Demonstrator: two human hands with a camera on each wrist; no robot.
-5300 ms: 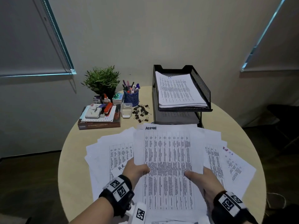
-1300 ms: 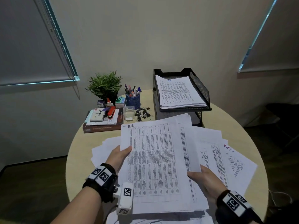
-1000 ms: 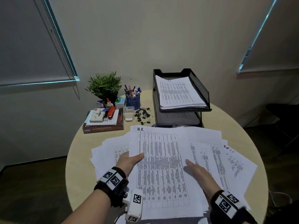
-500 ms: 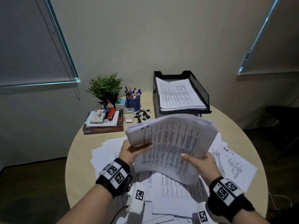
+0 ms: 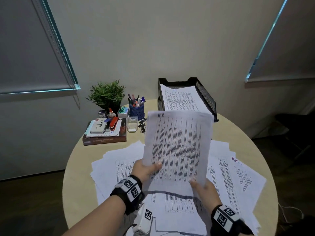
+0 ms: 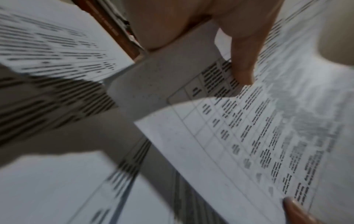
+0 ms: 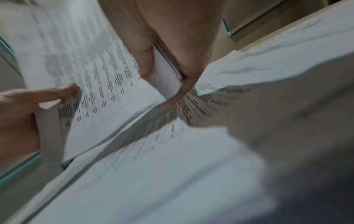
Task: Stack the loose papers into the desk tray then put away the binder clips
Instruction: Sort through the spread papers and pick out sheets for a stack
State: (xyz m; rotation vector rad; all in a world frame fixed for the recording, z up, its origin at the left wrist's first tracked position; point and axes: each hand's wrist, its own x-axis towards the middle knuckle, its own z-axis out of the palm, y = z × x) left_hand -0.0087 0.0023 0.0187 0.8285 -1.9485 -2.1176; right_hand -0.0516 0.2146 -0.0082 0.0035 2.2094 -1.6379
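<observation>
I hold a stack of printed papers (image 5: 177, 147) upright above the table, its top sheet marked "HR". My left hand (image 5: 147, 169) grips its lower left edge, thumb on the front. My right hand (image 5: 202, 188) grips the lower right corner. The wrist views show the same stack (image 6: 258, 136) (image 7: 99, 91) pinched between thumb and fingers. More loose papers (image 5: 235, 176) lie spread over the round table (image 5: 76, 167). The black mesh desk tray (image 5: 206, 97) stands at the back, with papers in its top tier. The held stack partly hides a small pile of black binder clips (image 5: 142, 125).
A clear plastic box (image 5: 132, 124) stands left of the clips. A blue pen cup (image 5: 136, 110), a potted plant (image 5: 107, 96) and a book stack with a stapler (image 5: 105, 132) fill the back left. Table edges fall away on both sides.
The papers were gathered flat on the table, then lifted; the stack has swung from bent and tilted to upright, held in both hands nearer the tray.
</observation>
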